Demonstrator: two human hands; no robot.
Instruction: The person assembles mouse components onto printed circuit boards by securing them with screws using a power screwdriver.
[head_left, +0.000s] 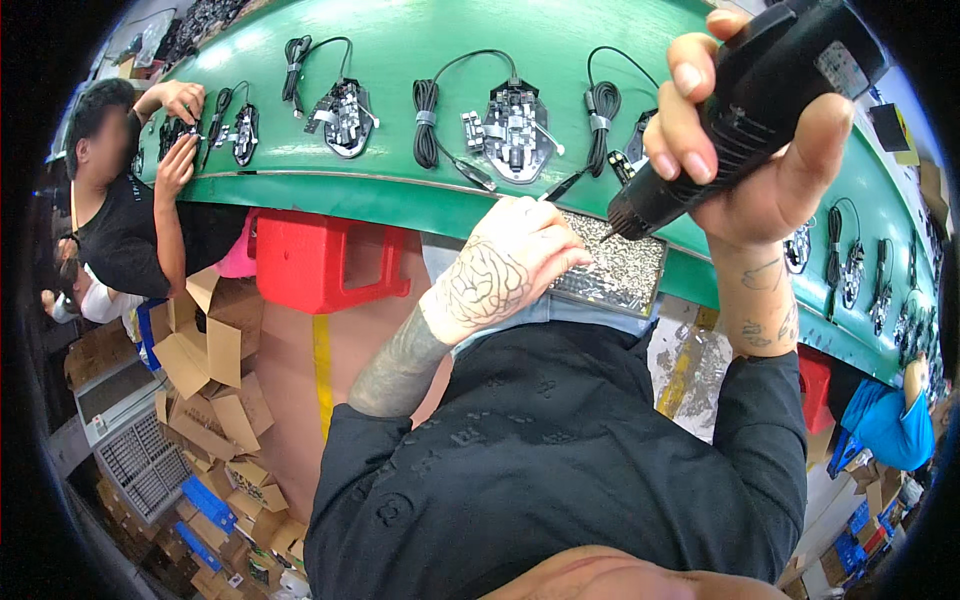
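Note:
My right hand (752, 165) is wrapped round a black electric screwdriver (735, 110), whose ribbed nose and thin bit point down over a shallow tray (652, 292) full of small shiny screws. At the left side of that tray, my left hand (525, 250) has its fingers curled and pressed together. Whatever sits between those fingertips is too small or hidden to make out. Just beyond the left hand lies an opened computer mouse (516, 130) with bare circuit parts, its coiled black cable (426, 125) beside it. Another opened mouse (630, 160) is partly covered by my right hand.
A green work surface (390, 45) carries more opened mice (347, 118) in a row. On the left, a co-worker (120, 180) handles parts. A red stool (310, 262) stands below the bench edge, with cardboard boxes (205, 345) on the floor. Another person (890, 425) is at far right.

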